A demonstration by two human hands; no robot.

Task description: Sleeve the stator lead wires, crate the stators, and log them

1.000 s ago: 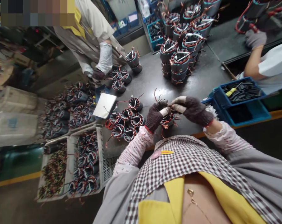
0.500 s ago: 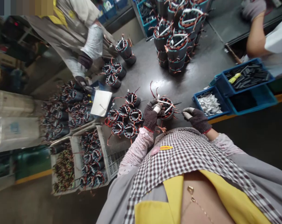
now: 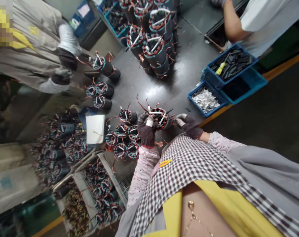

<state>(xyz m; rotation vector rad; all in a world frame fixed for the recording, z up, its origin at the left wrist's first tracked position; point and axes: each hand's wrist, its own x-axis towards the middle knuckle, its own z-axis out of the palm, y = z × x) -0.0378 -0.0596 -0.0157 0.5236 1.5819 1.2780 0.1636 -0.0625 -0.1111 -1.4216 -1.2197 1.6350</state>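
Observation:
A motor stator (image 3: 165,122) with red-and-blue windings, white sleeves and loose copper-coloured leads stands on the dark table in front of me. My left hand (image 3: 146,129), in a dark glove with pale fingertips, is closed on the stator's left rim, its fingertips by a white sleeve. At the opposite side, my right hand (image 3: 189,125) pinches the wire leads (image 3: 173,120) that stick out. Its exact grip is partly hidden. Frayed lead ends (image 3: 159,144) hang at the near side. Several more stators (image 3: 122,131) stand just left of my left hand.
Stacked stators (image 3: 156,59) rise at the back. Blue bins hold white pieces (image 3: 205,100) and black tubes (image 3: 235,62) at right. A white pad (image 3: 95,129) and crates of stators (image 3: 107,194) are at left. A co-worker's gloved hands (image 3: 63,74) are at upper left; another person's arm (image 3: 232,23) is at upper right.
My right hand has moved left from beside the stator to its leads and closed on them. My left hand stays on the rim. The whole view has shifted and turned.

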